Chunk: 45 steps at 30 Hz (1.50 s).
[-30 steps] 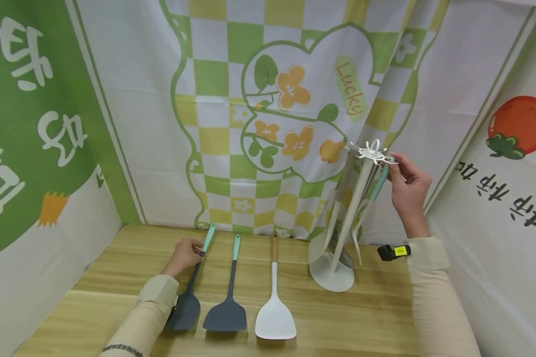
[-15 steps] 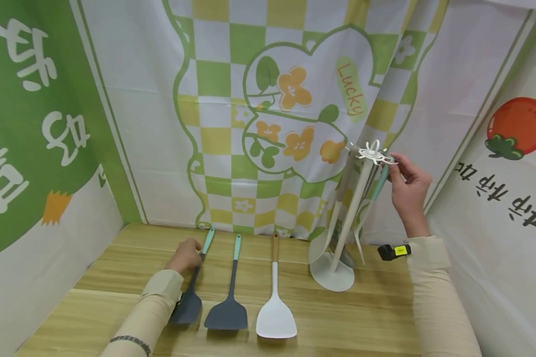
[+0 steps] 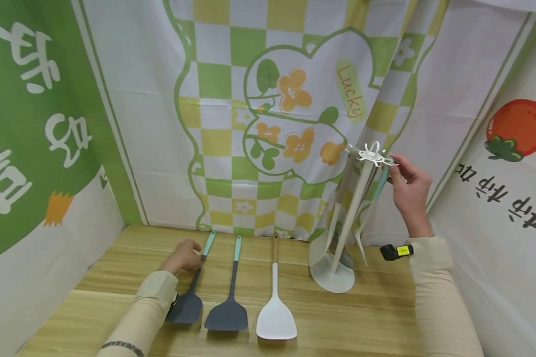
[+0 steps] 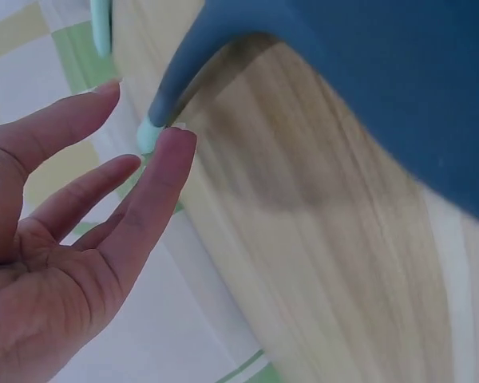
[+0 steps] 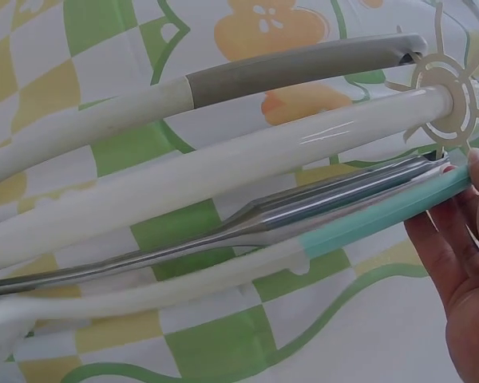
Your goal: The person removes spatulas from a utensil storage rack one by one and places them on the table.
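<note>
In the head view, my left hand (image 3: pixel 184 255) is beside the handle of the leftmost dark spatula (image 3: pixel 186 307), which lies on the table. The left wrist view shows that hand (image 4: pixel 80 231) with thumb and fingers apart and nothing gripped. My right hand (image 3: pixel 408 186) pinches the top of a mint-handled white spatula (image 5: pixel 383 209) near a hook of the white utensil stand (image 5: pixel 303 136). Its lower end (image 3: pixel 361 248) hangs beside the stand, seen edge-on. Whether its hole is on the hook cannot be told.
A second dark spatula (image 3: pixel 227 315) and a white spatula with a brown handle (image 3: pixel 276 317) lie on the wooden table (image 3: pixel 339 327). A grey-handled utensil (image 5: pixel 287 72) and a steel one (image 5: pixel 303 199) hang from the stand. A patterned cloth (image 3: pixel 214 109) backs the table.
The lower end of the mint-handled white spatula has swung slightly right. The leftmost dark spatula has shifted a little, and my left hand has moved slightly beside it. My right hand stays almost in place.
</note>
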### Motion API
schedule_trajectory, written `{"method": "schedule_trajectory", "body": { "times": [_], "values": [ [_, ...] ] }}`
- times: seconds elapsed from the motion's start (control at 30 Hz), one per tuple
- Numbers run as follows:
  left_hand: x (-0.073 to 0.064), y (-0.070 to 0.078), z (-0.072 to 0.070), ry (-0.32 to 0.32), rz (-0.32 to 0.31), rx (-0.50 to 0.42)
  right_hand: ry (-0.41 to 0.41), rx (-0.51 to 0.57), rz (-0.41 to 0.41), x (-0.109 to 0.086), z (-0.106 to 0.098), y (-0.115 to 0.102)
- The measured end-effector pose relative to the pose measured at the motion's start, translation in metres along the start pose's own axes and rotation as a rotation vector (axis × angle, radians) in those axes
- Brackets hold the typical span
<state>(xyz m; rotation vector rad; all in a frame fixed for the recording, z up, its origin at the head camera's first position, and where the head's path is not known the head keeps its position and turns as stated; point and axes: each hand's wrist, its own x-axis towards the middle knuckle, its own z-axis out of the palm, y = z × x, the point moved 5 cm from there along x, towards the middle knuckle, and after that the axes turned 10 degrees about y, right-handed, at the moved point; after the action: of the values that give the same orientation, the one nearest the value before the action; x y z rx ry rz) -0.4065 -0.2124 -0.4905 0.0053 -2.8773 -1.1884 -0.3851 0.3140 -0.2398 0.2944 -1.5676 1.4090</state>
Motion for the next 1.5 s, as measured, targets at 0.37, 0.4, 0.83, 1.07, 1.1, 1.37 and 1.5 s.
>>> {"method": "schedule_trajectory", "body": {
  "times": [0.37,0.4,0.83,1.07,1.1,1.37,1.5],
  "values": [
    [-0.01,0.041,-0.005,-0.023,0.37,-0.051,0.016,0.017,-0.011,0.001,-0.001,0.001],
    [-0.012,0.045,-0.002,-0.041,0.397,-0.066,0.017,0.022,-0.008,0.001,-0.001,0.002],
    [-0.038,0.095,0.029,-0.143,0.504,-0.119,0.018,0.017,-0.029,0.0,0.001,0.001],
    [-0.049,0.118,0.042,-0.158,0.594,-0.094,0.014,0.021,-0.022,-0.001,0.001,0.001],
    [-0.05,0.121,0.044,-0.161,0.602,-0.097,0.014,0.026,-0.018,-0.001,0.001,0.001],
    [-0.053,0.145,0.054,-0.183,0.587,-0.161,0.017,0.032,-0.012,0.0,0.002,0.002],
    [-0.053,0.159,0.055,-0.182,0.549,-0.247,0.016,0.042,-0.006,-0.001,0.002,0.003]
  ]
}}
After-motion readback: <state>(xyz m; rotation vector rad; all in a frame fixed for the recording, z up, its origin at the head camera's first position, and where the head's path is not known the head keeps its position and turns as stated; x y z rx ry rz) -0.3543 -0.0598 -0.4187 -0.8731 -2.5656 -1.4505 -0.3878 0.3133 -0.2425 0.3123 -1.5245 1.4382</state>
